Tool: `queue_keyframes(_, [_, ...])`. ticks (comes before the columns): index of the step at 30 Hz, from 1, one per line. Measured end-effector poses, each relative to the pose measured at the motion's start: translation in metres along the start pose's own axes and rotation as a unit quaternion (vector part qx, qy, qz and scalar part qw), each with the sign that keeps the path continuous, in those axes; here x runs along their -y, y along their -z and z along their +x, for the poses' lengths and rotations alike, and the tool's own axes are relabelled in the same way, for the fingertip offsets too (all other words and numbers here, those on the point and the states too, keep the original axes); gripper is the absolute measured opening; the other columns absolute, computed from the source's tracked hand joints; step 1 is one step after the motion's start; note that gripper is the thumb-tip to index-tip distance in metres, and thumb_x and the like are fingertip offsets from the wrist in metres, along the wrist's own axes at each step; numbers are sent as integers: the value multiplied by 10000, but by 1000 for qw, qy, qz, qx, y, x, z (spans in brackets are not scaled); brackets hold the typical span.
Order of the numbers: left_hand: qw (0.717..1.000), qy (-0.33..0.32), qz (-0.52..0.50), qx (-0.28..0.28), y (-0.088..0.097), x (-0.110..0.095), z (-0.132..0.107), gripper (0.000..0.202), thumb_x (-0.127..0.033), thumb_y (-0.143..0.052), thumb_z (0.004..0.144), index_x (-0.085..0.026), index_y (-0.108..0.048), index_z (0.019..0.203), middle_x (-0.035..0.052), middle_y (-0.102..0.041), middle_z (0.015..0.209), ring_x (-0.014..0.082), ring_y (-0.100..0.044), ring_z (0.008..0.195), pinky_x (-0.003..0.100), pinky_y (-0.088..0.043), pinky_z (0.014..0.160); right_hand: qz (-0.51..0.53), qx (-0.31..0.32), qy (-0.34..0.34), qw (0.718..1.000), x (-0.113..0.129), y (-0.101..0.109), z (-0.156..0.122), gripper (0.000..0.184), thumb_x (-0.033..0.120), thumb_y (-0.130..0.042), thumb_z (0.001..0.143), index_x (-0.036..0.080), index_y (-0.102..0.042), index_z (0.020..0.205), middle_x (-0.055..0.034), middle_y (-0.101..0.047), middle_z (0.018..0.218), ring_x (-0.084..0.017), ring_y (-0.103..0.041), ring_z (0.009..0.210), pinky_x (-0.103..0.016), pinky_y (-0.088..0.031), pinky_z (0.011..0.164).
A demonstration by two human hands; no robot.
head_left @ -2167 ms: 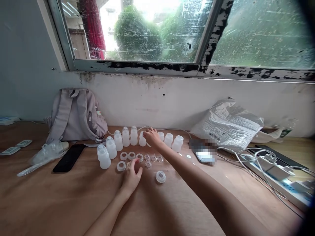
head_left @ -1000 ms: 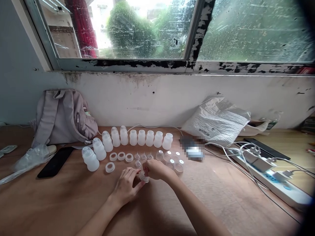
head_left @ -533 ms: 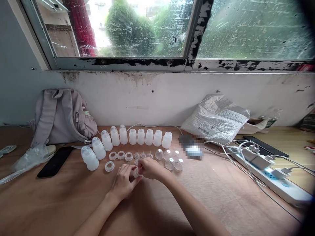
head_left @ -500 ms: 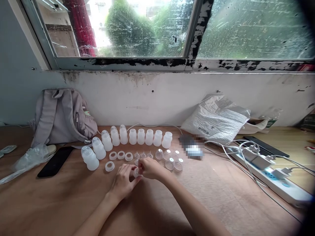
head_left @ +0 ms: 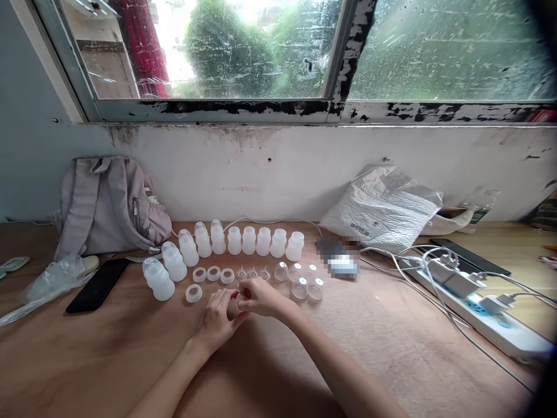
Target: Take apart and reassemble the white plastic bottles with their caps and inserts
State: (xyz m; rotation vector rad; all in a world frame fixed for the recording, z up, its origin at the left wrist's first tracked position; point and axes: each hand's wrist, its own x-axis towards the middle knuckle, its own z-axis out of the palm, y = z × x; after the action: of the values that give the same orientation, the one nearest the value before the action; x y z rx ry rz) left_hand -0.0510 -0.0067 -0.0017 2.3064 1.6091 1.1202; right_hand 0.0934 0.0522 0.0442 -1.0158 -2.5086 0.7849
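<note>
Beneath a streaked window (head_left: 261, 52) with flaking paint on its frame (head_left: 209, 109), we see a pale wall (head_left: 296, 180) and, against it, a brown table (head_left: 108, 366). Along the back stands an arc of ten frosted bottles (head_left: 234, 242): the five at the left wear clear caps (head_left: 216, 226), the five at the right have bare necks. In front of the arc we note four rings (head_left: 194, 299), small teats (head_left: 253, 274) and a cluster of five loose caps (head_left: 299, 290). A backpack (head_left: 108, 203) sits at the left; a silver bag (head_left: 383, 209) and a power strip (head_left: 517, 339) lie at the right.

At centre, just in front of the teats, we find the piece (head_left: 237, 302), small and translucent. The left hand (head_left: 217, 316) curls fingers and thumb about it from the left; the right hand (head_left: 261, 297), bunched, pinches it from the right.

We judge the piece light, smooth and a little slippery, its rim fairly stiff; we would take hold of it by the outer edge, with gentle, even pressure. Fingers hide most of it, so we cannot tell which face points up. Its visible edge seems to stand steeply; if round like the rings, it is squat, and its axis, taken through the middle, would lie nearer level than upright.
</note>
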Motion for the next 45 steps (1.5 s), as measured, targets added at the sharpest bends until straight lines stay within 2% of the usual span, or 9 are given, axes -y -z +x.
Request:
queue_keyframes(9, [999,10,39,-5,10,2,5,211,-237,-549,621,-186,-521,824,53,-576,801,216,-530,770,339,-420,696,47,-64,20,997,6,-19,2,181,124,-495,573,182,-324,561,74,-323,510,-59,-270,497,-195,-193,468])
queue_keyframes(12, [999,15,46,-9,13,4,6,236,-248,-554,610,-186,-521,836,47,-574,801,215,-529,779,335,-419,699,115,-116,24,986,5,-24,4,178,123,-466,592,188,-301,577,73,-313,529,-61,-281,501,-187,-217,468])
queue_keyframes(16, [997,16,71,-5,13,7,5,224,-316,-533,665,-188,-531,848,54,-582,821,218,-529,798,343,-414,712,203,-141,-36,968,-8,-18,8,116,199,-429,680,196,-323,635,61,-361,574,-65,-342,486,-183,-255,447])
queue_keyframes(18, [995,19,97,-12,11,10,5,240,-338,-513,692,-189,-532,881,63,-585,860,226,-523,834,364,-400,753,175,-121,-76,974,-17,-8,8,112,241,-461,686,199,-357,678,55,-407,588,-74,-382,495,-187,-275,451])
queue_keyframes(21, [988,28,147,-30,10,16,5,277,-348,-503,705,-190,-523,932,86,-572,972,245,-497,932,408,-351,841,28,-75,-139,987,-31,9,4,167,227,-549,623,195,-431,736,34,-480,614,-99,-432,554,-203,-292,496])
queue_keyframes(25, [975,70,210,-31,9,25,3,262,-338,-487,707,-191,-520,922,113,-518,1099,270,-436,1046,475,-262,918,-94,-6,-201,975,-40,19,-3,187,249,-542,645,193,-493,817,-17,-541,711,-133,-473,627,-216,-281,512])
queue_keyframes(32, [958,121,259,-11,6,38,-1,309,-309,-457,712,-165,-496,982,131,-441,1205,283,-343,1145,513,-183,952,-110,-5,-185,977,-39,8,0,208,263,-525,686,199,-508,883,-36,-559,798,-139,-494,679,-212,-275,529])
queue_keyframes(38, [957,133,255,-47,4,40,0,614,-396,-441,737,-120,-268,1257,162,-362,1282,289,-303,1184,508,-193,956,-120,-15,-189,975,-39,4,1,196,234,-518,683,196,-502,875,-32,-557,786,-133,-485,656,-213,-250,512])
queue_keyframes(45, [965,127,222,-61,-4,58,2,708,-469,-422,754,-79,-181,1294,210,-293,1310,303,-270,1206,467,-289,935,-122,-33,-187,974,-41,-1,2,230,193,-507,695,188,-470,923,-32,-552,775,-133,-479,660,-211,-237,509])
